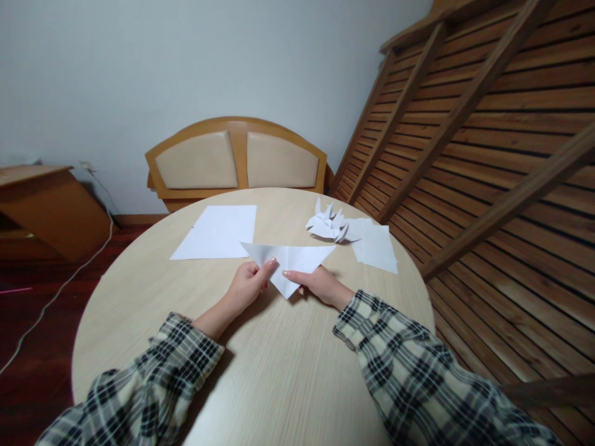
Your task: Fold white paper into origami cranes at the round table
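A white sheet folded into a triangle [290,263] is held just above the round wooden table [260,371], its point facing me. My left hand [248,286] pinches its left side with the thumb on top. My right hand [318,285] grips the lower right edge, thumb pressed on the paper. Both forearms wear plaid sleeves.
A flat stack of white paper [218,232] lies at the table's far left. Several folded paper figures [328,224] sit at the far right on loose sheets [374,246]. A padded wooden chair [237,158] stands behind the table. A slatted wooden wall [488,155] runs along the right.
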